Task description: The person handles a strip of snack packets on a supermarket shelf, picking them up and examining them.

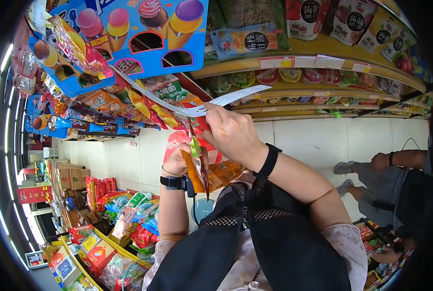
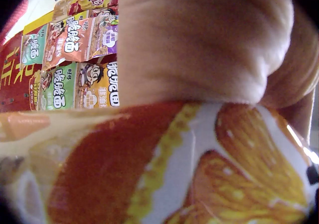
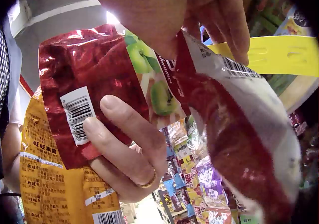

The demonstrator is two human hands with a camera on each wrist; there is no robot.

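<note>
My left hand (image 1: 177, 160) grips an orange snack bag (image 1: 223, 177) together with a dark red packet (image 3: 94, 84) that bears a barcode and green apples. In the right wrist view a ring shows on its fingers (image 3: 124, 154), which lie across the packets. Above it, my right hand (image 1: 233, 133) pinches a long display strip (image 1: 240, 94), pale in the head view and yellow in the right wrist view. A red-and-white packet (image 3: 239, 114) hangs just below this hand, overlapping its fingers. More packets (image 1: 151, 109) hang along the strip to the left.
A blue ice-cream display box (image 1: 129, 34) stands at the upper left over shelved snack bags. Shelves with pouches and jelly cups (image 1: 303, 75) run along the upper right. Another person (image 1: 381, 179) stands at the right. Bagged goods (image 1: 134, 213) fill a display at the lower left.
</note>
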